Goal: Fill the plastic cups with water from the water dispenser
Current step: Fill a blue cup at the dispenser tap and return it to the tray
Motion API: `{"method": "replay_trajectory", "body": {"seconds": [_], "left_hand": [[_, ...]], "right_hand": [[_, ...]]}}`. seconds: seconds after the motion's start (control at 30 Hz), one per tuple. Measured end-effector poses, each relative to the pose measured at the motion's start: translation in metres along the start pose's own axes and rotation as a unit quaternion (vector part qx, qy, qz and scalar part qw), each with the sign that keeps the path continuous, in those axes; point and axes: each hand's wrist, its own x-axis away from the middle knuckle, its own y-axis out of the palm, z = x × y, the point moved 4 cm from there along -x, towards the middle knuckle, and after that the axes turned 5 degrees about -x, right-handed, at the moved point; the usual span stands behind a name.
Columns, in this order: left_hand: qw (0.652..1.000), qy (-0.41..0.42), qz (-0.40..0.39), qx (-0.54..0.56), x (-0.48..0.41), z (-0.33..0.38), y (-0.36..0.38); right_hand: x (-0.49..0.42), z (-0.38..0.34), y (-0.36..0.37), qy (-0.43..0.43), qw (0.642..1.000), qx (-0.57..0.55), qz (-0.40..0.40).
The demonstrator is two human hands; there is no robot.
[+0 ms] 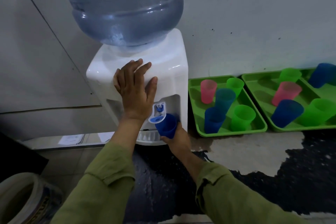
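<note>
Your left hand (135, 91) flat on white water dispenser (169, 60), right hand (179, 137) curled round blue cup (166, 125); patchy black floor (309, 169), speckled wall (254, 23).

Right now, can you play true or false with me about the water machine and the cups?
1. The right hand holds a blue cup at the tap. True.
2. The left hand grips a pink cup. False: it rests flat on the dispenser.
3. The tray beside the dispenser is red. False: the tray is green.
4. The big bottle sits on top of the dispenser. True.
</note>
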Motion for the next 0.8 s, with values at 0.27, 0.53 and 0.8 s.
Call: {"method": "replay_trajectory", "body": {"seconds": [0.27, 0.53, 0.8], "left_hand": [[1.0, 0.001, 0.004, -0.01, 0.0, 0.0017, 0.0], [1.0, 0.009, 0.008, -0.018, 0.0003, 0.001, 0.0016], [1.0, 0.01, 0.008, -0.028, 0.0006, 0.0012, 0.002]], "right_hand": [[0.0003, 0.0025, 0.0005, 0.0, 1.0, 0.006, 0.001], [-0.0009, 0.0041, 0.0016, 0.004, 1.0, 0.012, 0.004], [-0.0007, 0.0049, 0.0013, -0.006, 1.0, 0.009, -0.001]]}}
